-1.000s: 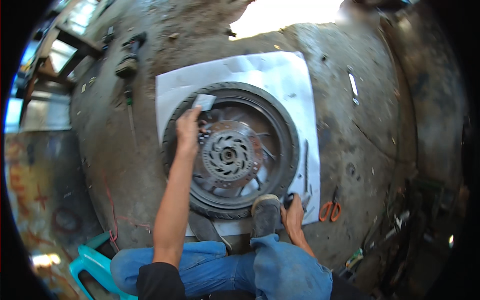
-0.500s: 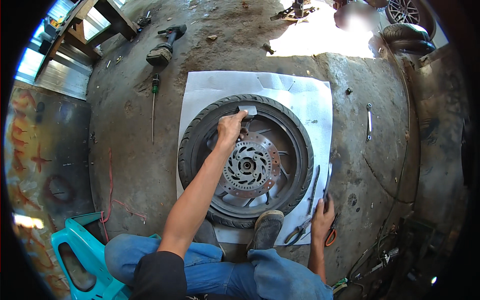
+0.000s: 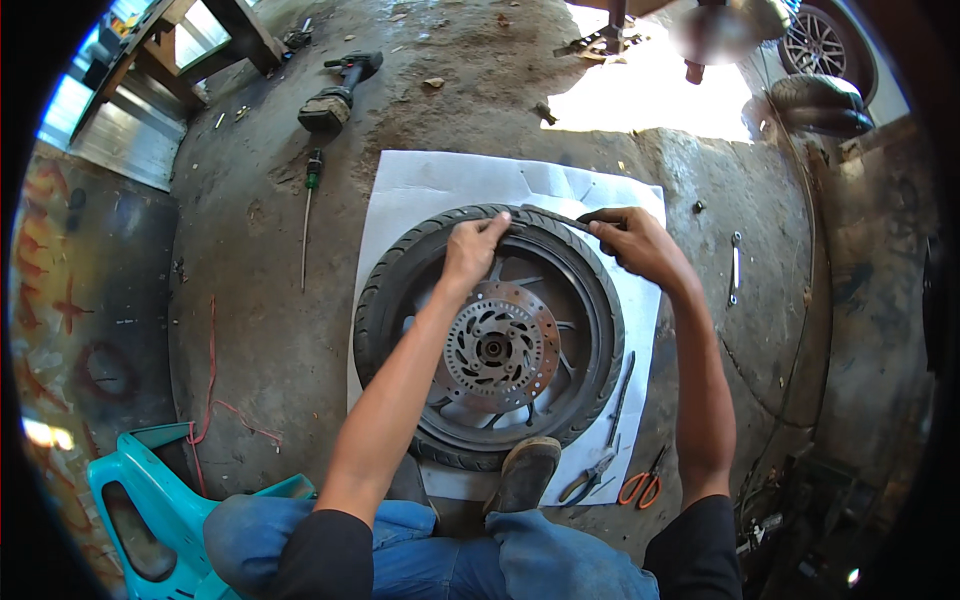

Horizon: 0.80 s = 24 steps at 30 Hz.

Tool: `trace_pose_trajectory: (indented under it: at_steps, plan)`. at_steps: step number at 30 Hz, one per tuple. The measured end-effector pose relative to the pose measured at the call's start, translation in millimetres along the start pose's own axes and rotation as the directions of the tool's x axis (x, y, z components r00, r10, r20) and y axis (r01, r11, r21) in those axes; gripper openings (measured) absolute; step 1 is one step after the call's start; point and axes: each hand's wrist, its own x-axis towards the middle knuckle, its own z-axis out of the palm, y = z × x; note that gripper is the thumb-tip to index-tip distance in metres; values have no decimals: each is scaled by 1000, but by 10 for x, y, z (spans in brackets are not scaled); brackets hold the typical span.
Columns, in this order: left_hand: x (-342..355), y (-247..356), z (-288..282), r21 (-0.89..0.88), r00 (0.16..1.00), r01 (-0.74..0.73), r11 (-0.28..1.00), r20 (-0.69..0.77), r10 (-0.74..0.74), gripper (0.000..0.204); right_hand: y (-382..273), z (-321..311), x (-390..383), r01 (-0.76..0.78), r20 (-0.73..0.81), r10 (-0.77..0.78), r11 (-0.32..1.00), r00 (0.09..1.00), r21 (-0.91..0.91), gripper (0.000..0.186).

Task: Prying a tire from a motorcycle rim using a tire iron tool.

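Note:
A motorcycle wheel [image 3: 600, 330] lies flat, its tyre still around the rim and a drilled brake disc [image 3: 540, 350] facing up. My left hand [image 3: 475, 252] is closed at the far part of the rim, thumb pointing away at the tyre's inner edge; what it pinches is mostly hidden. Just right of it, my right hand [image 3: 640, 243] grips a slim dark bar, apparently a tyre lever [image 3: 560, 216]. Its far end reaches left across the tyre toward my left thumb. My shoe [image 3: 528, 472] is against the tyre's near edge.
A white sheet [image 3: 420, 175] lies beneath the wheel. Pliers [image 3: 588, 480], a thin dark rod [image 3: 621, 398] and orange-handled scissors [image 3: 641, 488] lie near right. A wrench [image 3: 736, 268], screwdriver [image 3: 309, 220] and cordless power tool [image 3: 341, 93] rest on the floor. A turquoise stool [image 3: 160, 510] stands left.
My right hand has come up from beside the pliers to the tyre's far edge, bringing the lever. The grey flat piece under my left hand is now mostly out of sight.

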Motion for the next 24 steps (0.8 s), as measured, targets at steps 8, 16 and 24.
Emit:
trace_pose_trajectory:
  at_steps: [8,16,24]
  plan:
    - [-275,-84,86,9,999,-34,999,-35,34,71,-371,-119,458,-52,227,112,966,968,-254,38]
    - [-251,-105,208,-33,998,-61,998,11,62,72,-714,-40,730,97,222,26,844,975,-527,35]
    - [-229,-102,188,-37,991,-113,993,-72,110,69,-1011,114,991,69,264,141,756,954,-651,34]
